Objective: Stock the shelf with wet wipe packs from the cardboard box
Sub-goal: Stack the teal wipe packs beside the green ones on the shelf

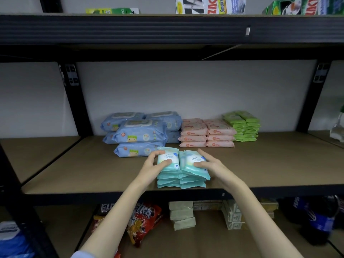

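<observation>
On the shelf [93, 170], teal wipe packs [183, 175] between both hands, left grip [155, 163] and right grip [210, 164] clasping them

The brown shelf board [74, 164] in its black frame carries four groups of wet wipe packs. At the front edge, around 6 o'clock, sit two side-by-side stacks of teal packs [181, 180]. Toward 11 o'clock lie the large blue baby wipe packs [139, 133], piled two high. At 12 o'clock stand the pink packs [206, 135], and at 1 o'clock, against the wall, the green packs [243, 127].
</observation>
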Motion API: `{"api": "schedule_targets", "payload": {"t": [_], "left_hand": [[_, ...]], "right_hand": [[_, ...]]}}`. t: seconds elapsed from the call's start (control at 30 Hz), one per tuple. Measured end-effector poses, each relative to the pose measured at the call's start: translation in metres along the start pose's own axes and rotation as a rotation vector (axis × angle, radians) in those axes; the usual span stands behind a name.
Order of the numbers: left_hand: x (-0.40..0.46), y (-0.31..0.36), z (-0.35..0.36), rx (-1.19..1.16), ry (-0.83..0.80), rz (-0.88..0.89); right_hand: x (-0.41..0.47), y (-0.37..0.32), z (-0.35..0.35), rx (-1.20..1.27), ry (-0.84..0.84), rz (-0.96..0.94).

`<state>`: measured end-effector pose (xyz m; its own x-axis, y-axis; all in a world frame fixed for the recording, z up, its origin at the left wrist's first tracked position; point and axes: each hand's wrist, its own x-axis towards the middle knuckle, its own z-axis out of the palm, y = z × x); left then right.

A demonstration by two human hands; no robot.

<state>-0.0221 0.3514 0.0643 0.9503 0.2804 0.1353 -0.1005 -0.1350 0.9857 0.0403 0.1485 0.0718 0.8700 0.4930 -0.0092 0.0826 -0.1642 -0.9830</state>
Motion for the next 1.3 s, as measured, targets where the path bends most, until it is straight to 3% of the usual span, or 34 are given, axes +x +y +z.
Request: {"api": "schedule_targets", "payload": {"t": [0.37, 0.5, 0.6, 0.77, 1.07, 1.2, 1.3], "left_hand": [[-0.006, -0.001, 0.001, -0.104, -0.103, -0.019], [-0.017, -0.015, -0.004, 0.011, -0.203, 0.136], [-0.02, -0.029, 0.001, 0.138, -0.149, 0.22], [-0.016, -0.039, 0.003, 0.275, 0.002, 0.255], [-0.016, -0.041, 0.0, 0.308, 0.006, 0.309], [-0.017, -0.038, -0.004, 0.295, -0.062, 0.3], [-0.016, -0.032, -0.012, 0.164, -0.167, 0.22]], "right_hand": [[0.014, -0.021, 0.016, -0.065, -0.033, -0.003], [-0.01, 0.002, 0.002, -0.002, -0.031, -0.14], [-0.02, 0.027, 0.005, -0.098, -0.011, -0.234], [-0.017, 0.044, 0.02, -0.257, 0.186, -0.368], [-0.013, 0.044, 0.026, -0.247, 0.286, -0.391], [-0.01, 0.048, 0.025, -0.254, 0.222, -0.367], [-0.009, 0.04, 0.012, -0.03, 0.043, -0.288]]}}
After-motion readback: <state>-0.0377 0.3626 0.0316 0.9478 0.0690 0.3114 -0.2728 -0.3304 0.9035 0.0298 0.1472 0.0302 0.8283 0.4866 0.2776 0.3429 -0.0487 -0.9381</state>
